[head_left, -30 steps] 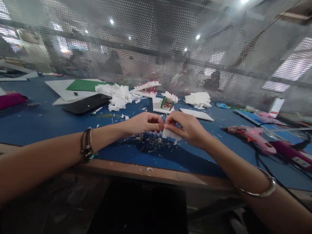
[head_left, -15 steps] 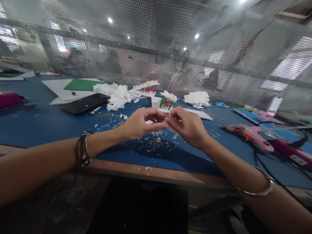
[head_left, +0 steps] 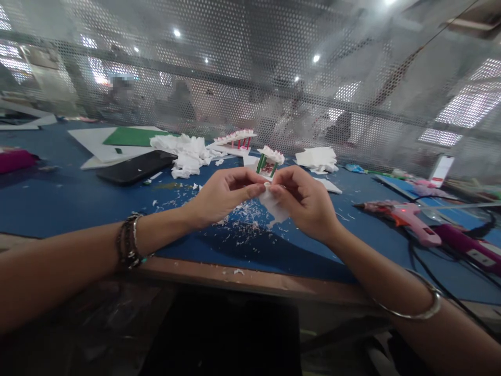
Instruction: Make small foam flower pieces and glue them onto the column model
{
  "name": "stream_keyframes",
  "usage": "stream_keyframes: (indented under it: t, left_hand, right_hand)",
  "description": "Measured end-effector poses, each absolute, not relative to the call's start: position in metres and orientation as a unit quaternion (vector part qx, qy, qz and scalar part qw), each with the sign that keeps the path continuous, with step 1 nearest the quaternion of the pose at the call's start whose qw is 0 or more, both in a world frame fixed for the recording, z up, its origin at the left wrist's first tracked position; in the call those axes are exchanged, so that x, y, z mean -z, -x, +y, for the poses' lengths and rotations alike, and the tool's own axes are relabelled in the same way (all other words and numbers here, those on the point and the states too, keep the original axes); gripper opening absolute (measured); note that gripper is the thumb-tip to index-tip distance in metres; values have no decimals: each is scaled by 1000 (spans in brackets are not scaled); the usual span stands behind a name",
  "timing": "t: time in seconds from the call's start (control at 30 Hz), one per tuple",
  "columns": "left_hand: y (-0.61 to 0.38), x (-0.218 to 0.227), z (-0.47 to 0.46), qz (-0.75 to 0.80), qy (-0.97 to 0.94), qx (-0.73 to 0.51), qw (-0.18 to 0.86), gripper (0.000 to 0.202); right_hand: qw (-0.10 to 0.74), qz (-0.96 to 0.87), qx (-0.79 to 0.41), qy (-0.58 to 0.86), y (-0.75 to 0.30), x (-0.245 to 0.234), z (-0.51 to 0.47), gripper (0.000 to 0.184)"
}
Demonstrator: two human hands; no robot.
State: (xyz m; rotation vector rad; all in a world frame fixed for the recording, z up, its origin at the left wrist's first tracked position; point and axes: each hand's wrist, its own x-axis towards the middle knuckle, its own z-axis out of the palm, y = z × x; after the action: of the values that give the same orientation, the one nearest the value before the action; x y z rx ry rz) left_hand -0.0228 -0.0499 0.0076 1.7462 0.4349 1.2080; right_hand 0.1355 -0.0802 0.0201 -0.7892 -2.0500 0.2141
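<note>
A small piece of thin white tissue paper (head_left: 275,207) hangs between my two hands above the blue table. My left hand (head_left: 227,194) pinches its upper edge between thumb and forefinger. On the other side my right hand (head_left: 307,201) pinches the same edge, its fingertips almost touching those of the left. Just behind the fingers stands a little model with green posts (head_left: 267,163) and a white ruffled top. White scraps (head_left: 250,222) lie scattered on the table below the hands.
A black phone (head_left: 136,167), crumpled white tissue (head_left: 188,151) and a green sheet (head_left: 133,136) are at left. Behind is a model with red posts (head_left: 240,142). Folded white tissue (head_left: 317,158) sits further right. A pink glue gun (head_left: 410,219) with cables and a purple power strip (head_left: 469,248) lie at right.
My hands have shifted slightly and both fingertips now meet at the tissue's top edge. More of the tissue paper shows, hanging down below the fingers.
</note>
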Motion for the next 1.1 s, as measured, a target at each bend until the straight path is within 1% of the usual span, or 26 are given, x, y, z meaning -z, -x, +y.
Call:
stream_keyframes:
  t: [0.33, 0.47, 0.57, 0.7, 0.93, 1.1]
  left_hand:
    - [23, -9, -51, 155, -691, -511, 488, 9]
    - [24, -11, -51, 163, -698, -514, 470, 11]
    - [24, -10, -50, 173, -711, -519, 442, 10]
    - [24, -7, -48, 167, -728, -532, 398, 9]
    - [25, -4, -49, 170, -755, -569, 278, 3]
    - [25, -3, -53, 165, -777, -552, 254, 10]
  right_hand:
    - [486, -789, -207, 314, -132, -19, -81, 7]
    - [492, -779, -229, 314, -131, -20, -82, 8]
    - [489, -782, -214, 321, -131, -19, -82, 7]
    - [473, -807, -167, 314, -132, -18, -82, 6]
    - [469, -823, -61, 313, -131, -18, -83, 4]
    - [488, -809, -52, 323, -130, -18, -83, 9]
